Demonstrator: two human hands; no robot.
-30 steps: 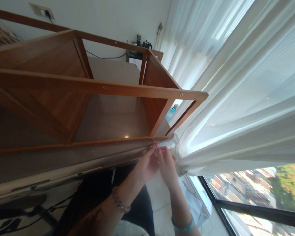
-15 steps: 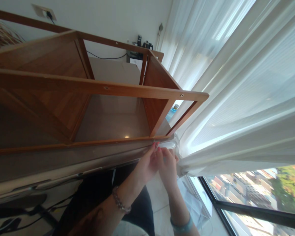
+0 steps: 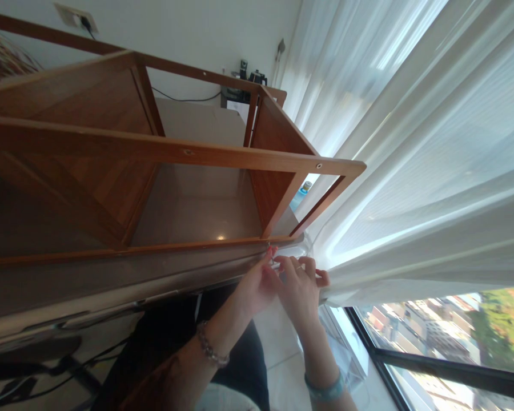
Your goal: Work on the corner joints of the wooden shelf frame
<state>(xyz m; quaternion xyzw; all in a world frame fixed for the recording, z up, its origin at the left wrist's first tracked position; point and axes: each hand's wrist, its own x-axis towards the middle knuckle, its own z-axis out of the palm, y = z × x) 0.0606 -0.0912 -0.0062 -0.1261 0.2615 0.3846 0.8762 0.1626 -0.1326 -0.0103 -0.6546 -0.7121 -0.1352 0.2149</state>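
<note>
Pinching with my left hand [image 3: 257, 285], I have my fingertips pressed together on something very small right at the edge of the table [image 3: 111, 285], just under the bottom bar of the wooden shelf frame [image 3: 188, 154]. I cannot tell what the tiny thing is. My pink nails touch the bar at the corner. A bead bracelet [image 3: 212, 351] is on that wrist.

My right hand [image 3: 302, 285] is just beside my left one, at 3 o'clock from it, and the two hands touch. Its fingers are bent and a little spread, resting on the clear round corner of the table [image 3: 295, 251]. I cannot tell if it holds anything. A blue-green bracelet [image 3: 325, 391] is on that wrist.

The shelf frame sits on the table, filling the view from 9 o'clock to the middle. The corner I am busy with is near the middle, a bit toward 5 o'clock.

White curtains [image 3: 411, 171] hang at 3 o'clock, bunched up right next to my right hand. A window [image 3: 432, 337] shows buildings at 4 o'clock. A blue bottle [image 3: 300, 194] peeks out behind the frame. A wall plug [image 3: 75, 17] is up at 11 o'clock.
</note>
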